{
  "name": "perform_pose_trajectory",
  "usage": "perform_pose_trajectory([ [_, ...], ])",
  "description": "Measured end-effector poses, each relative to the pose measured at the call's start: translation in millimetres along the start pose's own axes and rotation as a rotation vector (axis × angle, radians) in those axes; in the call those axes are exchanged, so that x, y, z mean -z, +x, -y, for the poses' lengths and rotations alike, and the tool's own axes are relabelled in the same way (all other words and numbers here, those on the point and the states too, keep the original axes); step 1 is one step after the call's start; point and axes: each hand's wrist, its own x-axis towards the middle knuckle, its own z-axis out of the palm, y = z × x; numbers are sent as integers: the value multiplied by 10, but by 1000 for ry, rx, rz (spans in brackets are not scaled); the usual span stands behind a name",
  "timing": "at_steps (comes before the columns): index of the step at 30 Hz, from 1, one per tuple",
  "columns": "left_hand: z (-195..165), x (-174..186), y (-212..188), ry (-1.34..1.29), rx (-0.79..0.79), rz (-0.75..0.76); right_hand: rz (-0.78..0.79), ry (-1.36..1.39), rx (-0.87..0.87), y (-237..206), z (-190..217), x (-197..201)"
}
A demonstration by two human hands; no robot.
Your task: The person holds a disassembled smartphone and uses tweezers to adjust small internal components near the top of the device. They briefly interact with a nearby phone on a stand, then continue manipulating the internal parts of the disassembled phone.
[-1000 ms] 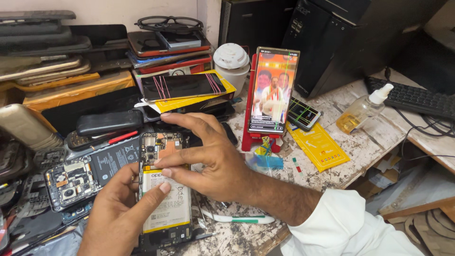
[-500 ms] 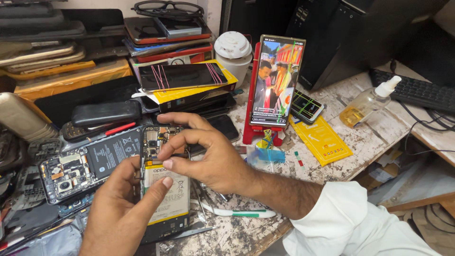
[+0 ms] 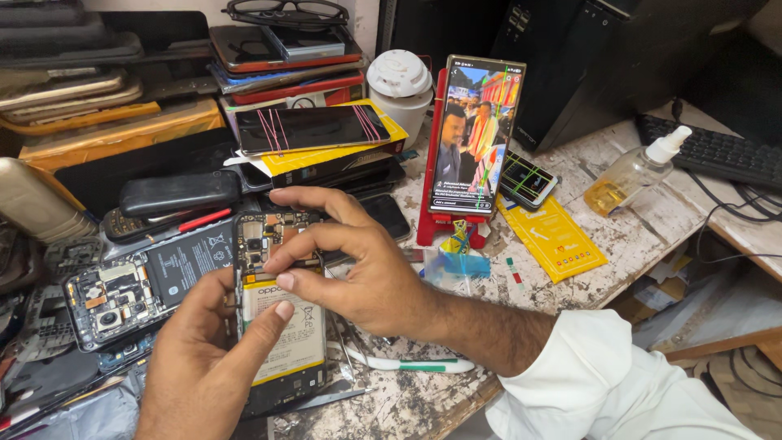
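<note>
An opened black smartphone with its back cover off and a pale battery exposed (image 3: 281,326) is steadied from below by the left hand (image 3: 204,367), whose fingers are curled against its lower edge and thumb is pressed on the battery. The right hand (image 3: 358,269) is arched over the upper circuit board, thumb and forefinger pinched close there; whether a small part is gripped cannot be told. The phone lies on the stained white desk (image 3: 603,204). The step in hand appears to be work on the board; fine, steady finger control would be called for next. A second dismantled phone (image 3: 138,285) lies just beside, and an upright phone with a lit screen (image 3: 476,134) stands beyond.
</note>
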Motion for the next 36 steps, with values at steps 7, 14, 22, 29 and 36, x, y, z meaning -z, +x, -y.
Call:
perform_pose_trajectory([
  [7, 1, -47, 3, -16, -11, -63, -12, -144, 73, -6, 17, 52],
  [14, -21, -75, 8, -2, -10, -119, -50, -286, 122, -53, -18, 54],
  [22, 78, -95, 42, -87, -63, -132, -123, -370, 201, -84, -138, 122],
  [29, 167, -92, 32, -183, -124, -98, -169, -358, 246, -72, -272, 50],
  [36, 24, -191, 29, -115, -163, -53, -159, -411, 240, -59, -184, 170],
])
